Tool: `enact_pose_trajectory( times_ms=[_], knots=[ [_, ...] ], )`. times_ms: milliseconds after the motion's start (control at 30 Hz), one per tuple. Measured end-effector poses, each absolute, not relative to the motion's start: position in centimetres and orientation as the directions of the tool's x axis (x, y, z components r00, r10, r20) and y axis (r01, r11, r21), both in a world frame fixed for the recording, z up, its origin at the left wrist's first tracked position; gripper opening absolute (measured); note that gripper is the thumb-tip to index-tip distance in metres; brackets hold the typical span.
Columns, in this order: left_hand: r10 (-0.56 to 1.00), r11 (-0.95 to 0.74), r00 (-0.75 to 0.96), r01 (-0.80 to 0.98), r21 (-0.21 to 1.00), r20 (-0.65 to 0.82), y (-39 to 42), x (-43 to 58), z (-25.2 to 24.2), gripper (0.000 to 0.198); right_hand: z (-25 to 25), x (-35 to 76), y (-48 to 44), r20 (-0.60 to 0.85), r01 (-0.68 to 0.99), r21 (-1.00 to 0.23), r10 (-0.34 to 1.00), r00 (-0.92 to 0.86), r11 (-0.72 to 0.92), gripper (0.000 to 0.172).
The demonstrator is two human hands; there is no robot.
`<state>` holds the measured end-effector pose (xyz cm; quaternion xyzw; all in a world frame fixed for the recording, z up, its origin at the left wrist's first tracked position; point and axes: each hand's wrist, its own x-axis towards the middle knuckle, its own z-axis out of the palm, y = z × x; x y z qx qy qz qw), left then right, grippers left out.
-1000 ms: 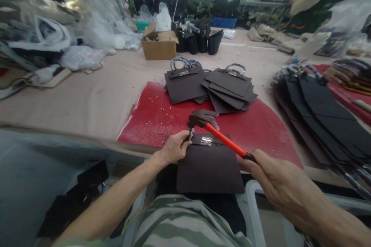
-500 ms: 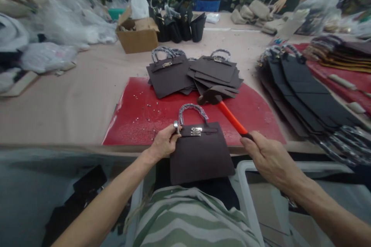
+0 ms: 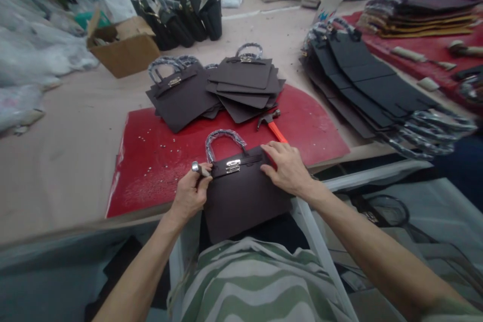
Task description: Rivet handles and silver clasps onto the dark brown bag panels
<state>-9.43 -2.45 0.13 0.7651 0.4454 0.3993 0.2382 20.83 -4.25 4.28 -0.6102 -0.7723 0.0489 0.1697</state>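
A dark brown handbag panel (image 3: pixel 245 201) lies at the table's front edge, with a plastic-wrapped handle (image 3: pixel 223 133) and a silver clasp (image 3: pixel 233 166) near its top. My left hand (image 3: pixel 190 191) is closed around a short punch-like tool with a round silver end (image 3: pixel 195 166), at the panel's upper left corner. My right hand (image 3: pixel 285 167) grips the panel's upper right edge, thumb on the front and fingers along the top. Just beyond it a claw hammer (image 3: pixel 277 131) with an orange handle lies on the red mat (image 3: pixel 151 161), its lower end hidden behind my hand.
More brown handbag panels (image 3: pixel 241 88) are piled at the mat's back edge. Black panels with wrapped handles (image 3: pixel 372 80) lie to the right. A cardboard box (image 3: pixel 124 50) and black bags (image 3: pixel 184 22) stand further back. Tiny bits (image 3: pixel 162 156) are scattered on the mat.
My right hand has put the hammer down on the mat and taken hold of the panel's right edge. My left hand still holds the tool. The view has swung to the right.
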Motion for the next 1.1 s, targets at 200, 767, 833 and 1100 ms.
enact_pose_trajectory(
  times_ms=[200,767,833,1100],
  knots=[
    [0.875,-0.483,0.242,0.48,0.732,0.419,-2.6,-9.3,0.0,0.011,2.4,19.8,-2.7,0.15,0.883,-0.403,0.969,-0.195,0.24,0.067],
    [0.897,-0.442,0.119,0.252,0.861,0.426,-2.8,-2.2,2.1,0.011,0.9,18.2,-3.8,0.264,0.85,-0.466,0.955,-0.133,0.248,0.074],
    [0.882,-0.467,0.19,0.229,0.854,0.431,-2.1,-0.7,1.6,0.01,0.8,17.9,-4.1,0.273,0.844,-0.468,0.951,-0.142,0.261,0.068],
    [0.889,-0.455,0.21,0.292,0.842,0.407,-1.0,-0.8,0.5,0.012,0.9,17.9,-4.2,0.28,0.813,-0.52,0.952,-0.126,0.261,0.05]
  ],
)
